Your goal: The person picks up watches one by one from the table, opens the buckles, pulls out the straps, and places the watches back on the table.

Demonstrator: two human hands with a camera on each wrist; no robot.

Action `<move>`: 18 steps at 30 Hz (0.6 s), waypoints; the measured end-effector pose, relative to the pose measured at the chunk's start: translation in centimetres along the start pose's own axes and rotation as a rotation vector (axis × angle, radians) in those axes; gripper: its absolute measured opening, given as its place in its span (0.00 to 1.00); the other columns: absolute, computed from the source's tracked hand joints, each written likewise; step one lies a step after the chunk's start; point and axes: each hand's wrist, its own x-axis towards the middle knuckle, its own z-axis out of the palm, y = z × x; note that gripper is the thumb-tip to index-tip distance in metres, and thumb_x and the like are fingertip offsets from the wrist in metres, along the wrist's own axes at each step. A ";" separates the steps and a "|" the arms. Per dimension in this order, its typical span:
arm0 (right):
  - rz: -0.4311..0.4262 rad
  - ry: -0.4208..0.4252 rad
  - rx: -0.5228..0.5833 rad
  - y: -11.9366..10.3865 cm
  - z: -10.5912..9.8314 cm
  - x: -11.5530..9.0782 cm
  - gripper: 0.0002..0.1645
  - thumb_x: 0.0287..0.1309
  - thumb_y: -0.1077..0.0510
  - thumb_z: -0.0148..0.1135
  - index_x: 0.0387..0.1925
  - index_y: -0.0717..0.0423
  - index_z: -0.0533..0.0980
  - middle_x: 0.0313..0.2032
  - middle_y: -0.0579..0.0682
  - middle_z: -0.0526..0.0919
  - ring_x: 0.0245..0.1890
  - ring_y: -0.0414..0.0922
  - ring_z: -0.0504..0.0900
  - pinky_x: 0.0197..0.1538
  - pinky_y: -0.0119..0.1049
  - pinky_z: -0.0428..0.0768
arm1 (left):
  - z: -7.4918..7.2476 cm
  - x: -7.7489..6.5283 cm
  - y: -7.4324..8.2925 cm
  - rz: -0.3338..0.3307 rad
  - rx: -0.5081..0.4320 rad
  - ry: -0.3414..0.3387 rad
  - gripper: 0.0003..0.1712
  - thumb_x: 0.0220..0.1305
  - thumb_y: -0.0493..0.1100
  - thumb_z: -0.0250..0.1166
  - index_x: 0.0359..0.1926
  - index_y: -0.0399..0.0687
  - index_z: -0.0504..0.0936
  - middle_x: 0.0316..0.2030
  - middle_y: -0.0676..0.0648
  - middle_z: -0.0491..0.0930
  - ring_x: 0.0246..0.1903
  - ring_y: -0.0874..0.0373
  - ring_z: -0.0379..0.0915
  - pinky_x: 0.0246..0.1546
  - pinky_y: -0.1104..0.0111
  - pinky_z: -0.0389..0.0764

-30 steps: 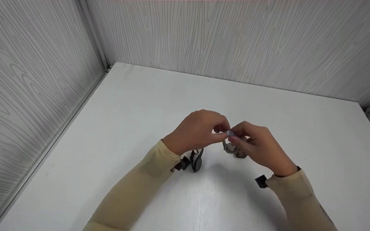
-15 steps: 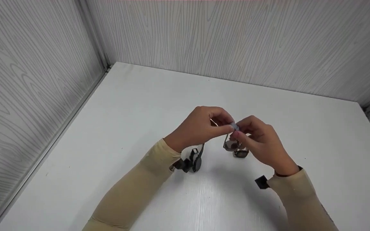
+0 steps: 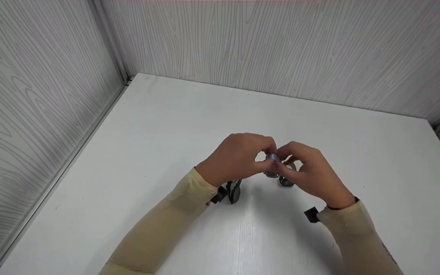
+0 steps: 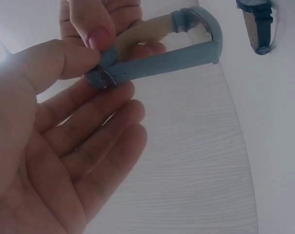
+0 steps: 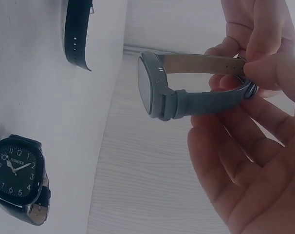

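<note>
Both hands hold a wristwatch with a blue-grey strap [image 4: 172, 59] above the table, its strap closed into a loop. My left hand [image 3: 239, 158] pinches the buckle end between thumb and fingers. From the other side, my right hand [image 3: 306, 168] pinches the same end; in the right wrist view its thumb lies on the strap [image 5: 208, 102] by the buckle. The watch case [image 5: 152, 87] hangs at the loop's far end, away from the fingers. Fingertips partly cover the buckle.
On the white table [image 3: 189, 103], a dark square-faced watch [image 5: 17, 170] stands below the right hand. Another dark watch [image 3: 234, 191] stands near the left wrist. Wood-patterned panels [image 3: 273, 46] rise at the back and sides.
Both hands shifted slightly away and rightward with the watch, then came back nearer. The strap end between the fingers has turned. The watches on the table stayed put.
</note>
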 end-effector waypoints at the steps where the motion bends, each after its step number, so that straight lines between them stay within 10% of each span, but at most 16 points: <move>1: -0.010 0.002 -0.018 0.0 0.0 0.0 0.11 0.63 0.65 0.71 0.42 0.45 0.83 0.39 0.36 0.84 0.38 0.38 0.82 0.43 0.35 0.83 | 0.0 0.0 0.0 0.002 0.004 -0.001 0.03 0.65 0.41 0.68 0.40 0.52 0.86 0.35 0.59 0.86 0.32 0.67 0.77 0.34 0.72 0.76; 11: 0.046 0.026 0.020 -0.2 0.3 0.0 0.13 0.62 0.64 0.72 0.44 0.42 0.86 0.38 0.36 0.85 0.33 0.39 0.83 0.38 0.30 0.81 | -0.6 0.0 0.1 -0.074 -0.006 -0.033 0.04 0.67 0.42 0.66 0.39 0.52 0.87 0.33 0.58 0.87 0.32 0.65 0.79 0.35 0.69 0.77; 18: 0.138 0.095 0.180 -0.5 0.2 0.1 0.09 0.65 0.66 0.69 0.45 0.53 0.85 0.38 0.46 0.88 0.35 0.43 0.86 0.40 0.31 0.85 | -0.3 0.3 0.1 -0.208 -0.276 0.050 0.05 0.69 0.46 0.66 0.41 0.53 0.88 0.31 0.62 0.87 0.32 0.71 0.81 0.38 0.70 0.78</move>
